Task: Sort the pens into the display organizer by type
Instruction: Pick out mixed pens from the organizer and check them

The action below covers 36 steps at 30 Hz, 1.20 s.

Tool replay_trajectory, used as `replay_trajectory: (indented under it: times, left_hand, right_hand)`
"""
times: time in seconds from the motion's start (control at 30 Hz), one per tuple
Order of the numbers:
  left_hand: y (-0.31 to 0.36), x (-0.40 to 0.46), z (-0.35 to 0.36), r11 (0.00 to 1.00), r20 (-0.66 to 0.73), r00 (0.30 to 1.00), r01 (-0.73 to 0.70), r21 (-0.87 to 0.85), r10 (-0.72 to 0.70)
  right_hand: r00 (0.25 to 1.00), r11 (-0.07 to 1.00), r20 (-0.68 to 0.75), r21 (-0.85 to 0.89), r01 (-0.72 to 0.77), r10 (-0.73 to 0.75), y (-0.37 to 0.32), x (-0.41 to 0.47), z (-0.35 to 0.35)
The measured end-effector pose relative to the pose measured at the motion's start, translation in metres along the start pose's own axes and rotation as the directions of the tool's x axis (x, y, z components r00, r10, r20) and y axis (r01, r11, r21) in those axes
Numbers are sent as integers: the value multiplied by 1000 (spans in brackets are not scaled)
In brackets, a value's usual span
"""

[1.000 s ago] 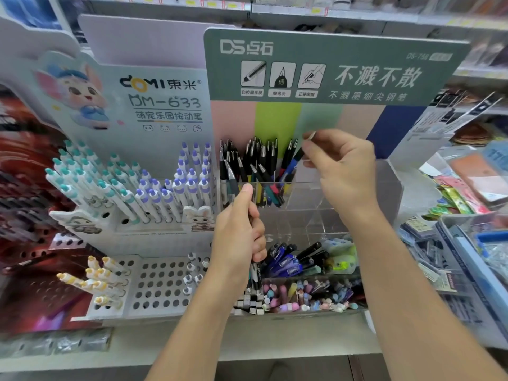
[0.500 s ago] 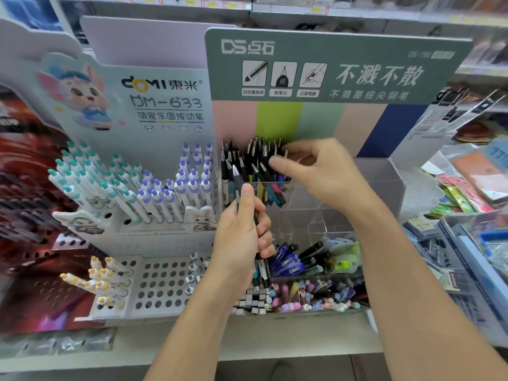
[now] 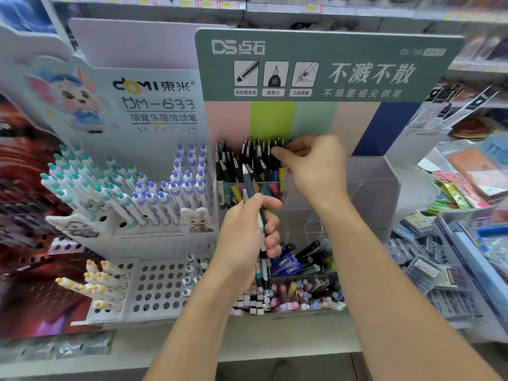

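Left hand [image 3: 247,232] grips a small bundle of pens [image 3: 261,232], held upright before the clear organizer [image 3: 365,185]. Right hand [image 3: 313,166] pinches the black-capped pens [image 3: 247,158] standing in its upper-left compartment. At 9 o'clock, white DOMI rack [image 3: 154,243] with teal and purple clickers. At 6 o'clock, bin of loose mixed pens [image 3: 302,295].

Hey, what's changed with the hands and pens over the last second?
The right hand carried its pen leftward and lowered it into the black pens standing in the clear organizer, where its fingers now pinch among the tops. The left hand kept gripping its bundle of pens, barely shifting.
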<state>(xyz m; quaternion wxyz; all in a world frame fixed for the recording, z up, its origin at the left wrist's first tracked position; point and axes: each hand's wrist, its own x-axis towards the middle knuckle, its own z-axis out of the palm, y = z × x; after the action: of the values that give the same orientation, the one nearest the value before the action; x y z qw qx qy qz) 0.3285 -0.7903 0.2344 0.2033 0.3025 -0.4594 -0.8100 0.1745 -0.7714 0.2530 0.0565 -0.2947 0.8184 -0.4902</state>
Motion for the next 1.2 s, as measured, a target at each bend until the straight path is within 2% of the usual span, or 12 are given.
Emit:
replay_trajectory:
  times: [0.1, 0.13, 0.2, 0.27, 0.37, 0.47, 0.57, 0.67, 0.73, 0.93, 1.07, 1.2]
  left_hand:
    - [1, 0, -1, 1000, 28, 999, -16, 21, 15]
    - [2, 0, -2, 999, 46, 999, -22, 37, 20]
    - [2, -1, -3, 994, 107, 994, -20, 106, 9]
    - [2, -2, -2, 982, 178, 984, -8, 188, -27]
    - [3, -2, 1, 980, 221, 975, -11, 196, -33]
    - [3, 0, 7, 994, 85, 996, 12, 113, -21]
    - [1, 4, 6, 994, -89, 996, 18, 110, -8]
    - [3, 5, 1, 996, -129, 991, 54, 69, -45]
    - [3, 4, -2, 996, -122, 989, 85, -38, -89]
    - [4, -1, -5, 973, -50, 998, 36, -228, -49]
    - [6, -1, -6, 979, -84, 996, -3, -203, -14]
    - [9, 0, -8, 992, -102, 994, -57, -111, 46]
  right_hand:
    - [995, 1000, -96, 19, -17, 19, -8, -23, -9]
    - [998, 1000, -56, 7, -17, 17, -10, -33, -15]
    - [979, 993, 192, 82, -82, 65, -16, -49, -21]
    - [904, 940, 409, 243, -239, 124, -16, -56, -24]
    - [849, 793, 496, 437, -424, 181, -11, -52, -28]
    - [887, 675, 439, 613, -411, 142, -10, -50, -38]
    - [974, 625, 217, 751, -213, 71, -12, -45, -55]
    - [993, 825, -116, 557, 92, -33, -10, -31, -68]
    - [974, 914, -190, 360, 188, -125, -7, -20, -67]
    - [981, 978, -44, 85, 190, -187, -1, -6, -29]
    - [994, 990, 6, 90, 105, -106, 1, -7, -12]
    - [992, 992, -25, 22, 125, -125, 0, -7, -4]
